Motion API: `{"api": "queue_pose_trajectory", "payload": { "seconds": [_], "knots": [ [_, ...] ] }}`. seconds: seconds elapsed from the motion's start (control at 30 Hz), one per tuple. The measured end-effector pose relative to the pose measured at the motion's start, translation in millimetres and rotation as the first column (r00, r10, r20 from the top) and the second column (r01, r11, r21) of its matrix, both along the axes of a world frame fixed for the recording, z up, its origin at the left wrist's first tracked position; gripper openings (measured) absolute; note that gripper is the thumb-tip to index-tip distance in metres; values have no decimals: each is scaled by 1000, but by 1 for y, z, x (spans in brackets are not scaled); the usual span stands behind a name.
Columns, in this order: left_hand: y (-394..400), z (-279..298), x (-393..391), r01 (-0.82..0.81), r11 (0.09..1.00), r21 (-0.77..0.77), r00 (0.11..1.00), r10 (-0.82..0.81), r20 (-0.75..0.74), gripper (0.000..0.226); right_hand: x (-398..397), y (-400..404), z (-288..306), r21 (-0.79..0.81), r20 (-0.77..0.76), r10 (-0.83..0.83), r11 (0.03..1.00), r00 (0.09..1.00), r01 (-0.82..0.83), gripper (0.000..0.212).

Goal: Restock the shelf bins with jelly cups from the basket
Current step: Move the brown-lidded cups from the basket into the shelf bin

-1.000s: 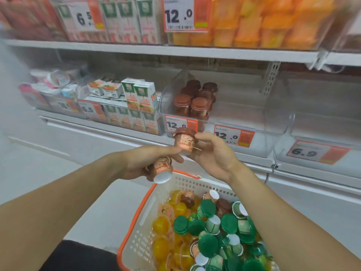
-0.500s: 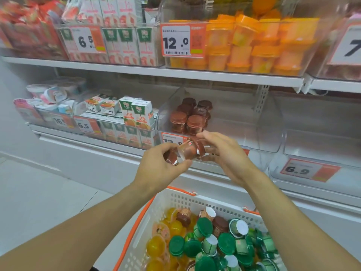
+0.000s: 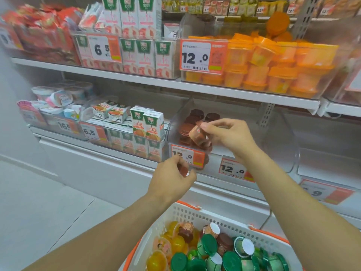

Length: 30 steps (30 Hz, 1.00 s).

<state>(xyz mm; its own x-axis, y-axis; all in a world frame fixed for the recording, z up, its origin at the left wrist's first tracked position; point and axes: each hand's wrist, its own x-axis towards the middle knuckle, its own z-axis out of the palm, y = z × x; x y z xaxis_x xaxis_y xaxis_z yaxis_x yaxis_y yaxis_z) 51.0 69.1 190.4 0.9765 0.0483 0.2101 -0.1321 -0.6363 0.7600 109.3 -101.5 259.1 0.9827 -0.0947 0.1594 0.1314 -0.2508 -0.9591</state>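
My right hand (image 3: 229, 136) pinches a brown jelly cup (image 3: 197, 133), tilted, over the front of a clear shelf bin (image 3: 254, 153) that holds several brown-lidded cups (image 3: 197, 117) at its left side. Lower down, my left hand (image 3: 172, 179) grips a second brown cup (image 3: 184, 171), mostly hidden by the fingers, in front of the bin's price tag. Below both hands sits a white basket with an orange rim (image 3: 195, 212), full of green, yellow and brown jelly cups (image 3: 207, 245).
Juice cartons (image 3: 148, 124) fill the bin to the left. A clear bin (image 3: 328, 161) to the right shows nothing inside. The shelf above carries orange cups (image 3: 273, 71) and more cartons (image 3: 144, 55). Grey tiled floor (image 3: 39, 202) lies to the left.
My right hand has carried its brown cup up and into the bin's opening. My left hand has parted from it and dropped slightly with its own cup. The camera has tilted upward.
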Motion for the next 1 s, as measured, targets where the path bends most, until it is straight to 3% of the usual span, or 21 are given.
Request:
{"api": "queue_pose_trajectory", "payload": {
  "seconds": [0.17, 0.33, 0.6, 0.77, 0.87, 1.0],
  "knots": [
    [6, -5, 6, 31, 999, 26, 997, -30, -65, 12, 46, 33, 0, -431, 15, -46, 901, 999, 48, 27],
    [15, -5, 11, 45, 998, 47, 995, -40, -91, 14, 52, 56, -8, -622, 23, 12, 783, 1000, 5, 26],
    [26, -2, 13, 39, 999, 37, 993, -35, -111, 13, 55, 65, -12, -732, -11, 51, 680, 999, -43, 29],
    [24, 0, 13, 43, 999, 24, 992, -40, -116, 13, 53, 64, -8, -714, -66, 53, 695, 996, -84, 22],
    [22, 2, 12, 38, 999, 24, 992, -35, -120, 14, 51, 65, -9, -751, -40, 77, 655, 996, -81, 15],
    [20, 4, 11, 39, 999, 14, 991, -37, -125, 13, 52, 66, -15, -734, 10, 50, 678, 999, -26, 13]
  ]
}}
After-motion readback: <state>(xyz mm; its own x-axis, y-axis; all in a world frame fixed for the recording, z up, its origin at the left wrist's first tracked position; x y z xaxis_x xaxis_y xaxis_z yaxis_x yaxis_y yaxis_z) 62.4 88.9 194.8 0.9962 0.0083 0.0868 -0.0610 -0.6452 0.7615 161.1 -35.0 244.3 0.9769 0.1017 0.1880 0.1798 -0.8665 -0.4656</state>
